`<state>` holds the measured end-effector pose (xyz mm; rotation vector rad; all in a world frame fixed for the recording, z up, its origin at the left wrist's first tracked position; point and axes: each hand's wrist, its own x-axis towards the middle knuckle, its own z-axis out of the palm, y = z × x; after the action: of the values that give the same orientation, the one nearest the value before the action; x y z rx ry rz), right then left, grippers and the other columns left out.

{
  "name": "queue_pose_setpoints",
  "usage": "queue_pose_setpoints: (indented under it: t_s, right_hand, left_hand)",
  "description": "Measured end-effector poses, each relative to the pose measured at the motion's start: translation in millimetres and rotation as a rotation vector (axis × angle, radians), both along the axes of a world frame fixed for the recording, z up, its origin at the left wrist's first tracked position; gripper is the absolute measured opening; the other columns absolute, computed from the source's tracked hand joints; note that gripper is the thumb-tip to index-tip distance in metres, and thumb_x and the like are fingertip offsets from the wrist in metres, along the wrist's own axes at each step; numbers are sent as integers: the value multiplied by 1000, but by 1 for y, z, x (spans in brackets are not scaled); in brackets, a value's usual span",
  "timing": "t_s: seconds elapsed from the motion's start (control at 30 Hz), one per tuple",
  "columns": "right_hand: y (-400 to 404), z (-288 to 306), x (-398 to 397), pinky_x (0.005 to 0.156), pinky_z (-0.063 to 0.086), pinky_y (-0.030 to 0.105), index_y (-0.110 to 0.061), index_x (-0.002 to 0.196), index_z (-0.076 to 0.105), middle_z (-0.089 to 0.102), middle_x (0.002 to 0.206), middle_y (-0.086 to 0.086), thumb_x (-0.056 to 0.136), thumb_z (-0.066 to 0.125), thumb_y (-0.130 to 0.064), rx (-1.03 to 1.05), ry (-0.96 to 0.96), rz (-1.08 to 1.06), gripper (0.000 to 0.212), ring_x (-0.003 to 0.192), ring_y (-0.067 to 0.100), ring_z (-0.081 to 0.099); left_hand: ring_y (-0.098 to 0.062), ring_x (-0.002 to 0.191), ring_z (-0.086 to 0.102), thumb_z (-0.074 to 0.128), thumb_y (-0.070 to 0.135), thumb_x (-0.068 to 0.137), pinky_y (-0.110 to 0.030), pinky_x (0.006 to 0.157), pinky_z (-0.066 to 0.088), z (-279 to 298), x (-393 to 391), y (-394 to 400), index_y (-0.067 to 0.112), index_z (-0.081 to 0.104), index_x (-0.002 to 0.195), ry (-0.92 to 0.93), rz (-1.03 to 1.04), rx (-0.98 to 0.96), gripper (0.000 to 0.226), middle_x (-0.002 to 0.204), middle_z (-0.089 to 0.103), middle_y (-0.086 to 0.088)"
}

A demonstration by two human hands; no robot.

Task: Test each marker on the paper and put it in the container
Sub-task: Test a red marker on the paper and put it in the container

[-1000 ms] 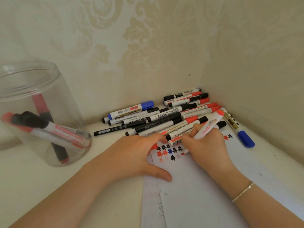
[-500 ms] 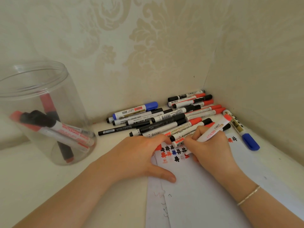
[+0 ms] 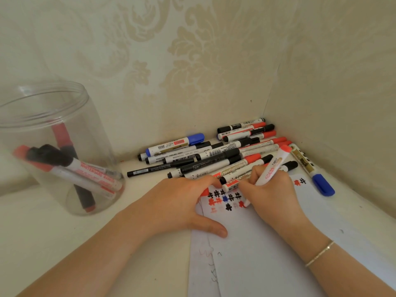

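My right hand (image 3: 272, 194) grips a white marker with a red end (image 3: 275, 166), its tip down on the white paper (image 3: 267, 254) beside rows of small red, black and blue test marks (image 3: 225, 199). My left hand (image 3: 177, 202) lies flat on the paper's left edge, fingers spread, holding nothing. A pile of red, black and blue markers (image 3: 214, 156) lies in the corner behind both hands. A clear plastic container (image 3: 53, 146) stands at the left with several markers inside.
Patterned walls meet in a corner right behind the marker pile. A blue-capped marker (image 3: 315, 174) lies alone to the right of the paper. A second sheet (image 3: 201, 271) pokes out under the paper's left side.
My right hand has kept the marker's tip on the paper and shifted slightly while writing. The view has drifted a little, so everything sits slightly further right.
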<state>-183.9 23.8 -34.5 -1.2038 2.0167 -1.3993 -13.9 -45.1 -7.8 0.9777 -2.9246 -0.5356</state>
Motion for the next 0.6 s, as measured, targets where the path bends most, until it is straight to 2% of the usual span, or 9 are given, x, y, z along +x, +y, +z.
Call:
queue_pose_setpoints:
  t_s: [0.07,0.1,0.17,0.27,0.37,0.4,0.5,0.6]
  right_hand:
    - [1,1,-3,47,38,20,10,64,45,46,49,7,78,64,1,-43,-92,-4,25,47,12,39]
    - [2,3,-4,45,38,18,7,64,47,49,47,3,79,66,-2,-88,-141,-4,25,45,11,39]
    - [4,7,-6,40,35,17,2,65,51,52,47,3,80,72,-12,-194,-228,15,29,40,10,40]
    - [6,15,-4,44,42,23,-2,69,60,58,56,12,70,77,-28,-282,-406,139,30,43,15,49]
    - [5,17,-3,54,52,31,2,78,67,65,69,16,72,67,-24,-370,-783,289,26,55,23,62]
    - [5,18,-2,53,53,32,4,78,66,65,68,17,76,61,-20,-371,-836,314,25,55,25,62]
    - [5,18,0,45,49,31,2,71,61,62,66,19,76,57,-15,-335,-767,330,18,45,24,56]
    - [5,19,2,41,46,30,-3,63,59,62,68,21,72,61,-15,-307,-678,319,15,41,23,52]
  left_hand:
    - [6,88,48,65,77,59,-14,72,35,-1,1,0,48,28,127,13,20,30,82,94,42,29]
    - [11,82,48,64,76,62,-13,69,35,-1,2,1,46,28,123,33,26,48,77,90,43,29]
    - [12,66,46,55,68,77,-12,59,31,-3,2,2,41,30,114,111,28,77,52,74,43,24]
    - [0,65,46,38,42,98,-19,59,36,-2,1,4,38,37,105,230,48,128,8,69,46,12]
    - [-5,74,50,33,35,102,-20,67,40,-1,0,5,35,44,102,233,44,134,10,79,52,12]
    - [-7,76,52,34,35,102,-21,69,41,-1,-1,5,33,45,103,226,39,132,12,82,54,11]
    - [-10,77,54,37,36,101,-25,67,43,-5,-2,2,25,49,103,222,13,127,17,86,57,8]
    - [-7,71,50,39,36,100,-19,62,39,-6,-2,1,26,49,101,230,-6,119,14,81,53,11]
